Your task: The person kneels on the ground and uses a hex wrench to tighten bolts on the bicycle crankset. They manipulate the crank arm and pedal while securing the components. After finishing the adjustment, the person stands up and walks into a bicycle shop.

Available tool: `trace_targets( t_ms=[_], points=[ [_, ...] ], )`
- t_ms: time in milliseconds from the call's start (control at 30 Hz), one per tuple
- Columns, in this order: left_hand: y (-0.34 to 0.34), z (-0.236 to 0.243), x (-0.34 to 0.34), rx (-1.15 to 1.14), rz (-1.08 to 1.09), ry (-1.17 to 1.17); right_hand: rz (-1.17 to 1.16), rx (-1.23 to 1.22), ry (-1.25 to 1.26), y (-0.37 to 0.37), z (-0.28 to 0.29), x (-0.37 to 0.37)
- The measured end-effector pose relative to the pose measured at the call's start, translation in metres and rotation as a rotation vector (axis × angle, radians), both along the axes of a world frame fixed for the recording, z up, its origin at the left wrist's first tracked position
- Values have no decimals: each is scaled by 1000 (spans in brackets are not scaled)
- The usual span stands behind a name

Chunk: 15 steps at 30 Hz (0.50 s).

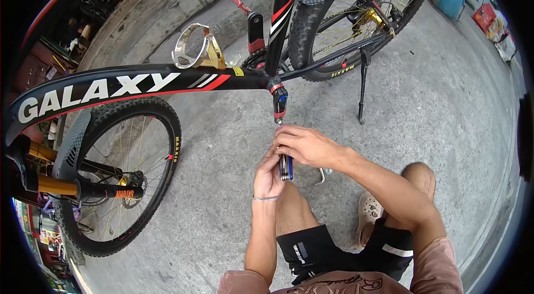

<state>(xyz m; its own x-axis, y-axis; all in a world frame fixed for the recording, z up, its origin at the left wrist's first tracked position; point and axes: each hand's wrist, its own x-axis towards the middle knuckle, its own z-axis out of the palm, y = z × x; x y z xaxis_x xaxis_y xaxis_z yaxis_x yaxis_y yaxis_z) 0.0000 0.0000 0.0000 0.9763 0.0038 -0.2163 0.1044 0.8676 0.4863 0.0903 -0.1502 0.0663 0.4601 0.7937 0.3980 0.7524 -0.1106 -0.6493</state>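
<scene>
A folding multi-tool (286, 168) with blue sides and several folded metal bits is between my two hands, just below the near crank arm. My left hand (268, 176) is closed around its left side. Over its upper end curls my right hand (309, 146), fingers bent and meeting those of the left; they cover that part of the tool. The black crank arm (281, 102) with red ends points down at my fingertips, and a small silver piece shows at its tip. Whether the tool touches that piece is hidden. Both belong beside a black bicycle frame (245, 80).
The front wheel (174, 157) stands at left, the rear wheel (303, 44) at upper right. A kickstand (362, 88) reaches the concrete floor (434, 110). A gold and silver bottle cage (210, 52) sits on the frame. A bent metal rod (322, 177) shows beyond my right wrist.
</scene>
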Motion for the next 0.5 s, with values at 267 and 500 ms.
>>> trace_targets(
  t_ms=[267, 500],
  points=[
    [-25, 43, -2, 201, 186, -74, -43, 190, 322, -22, 11, -16],
    [-39, -22, 3, 145, 214, 143, -129, -21, 288, -22, -30, -7]
  ],
)
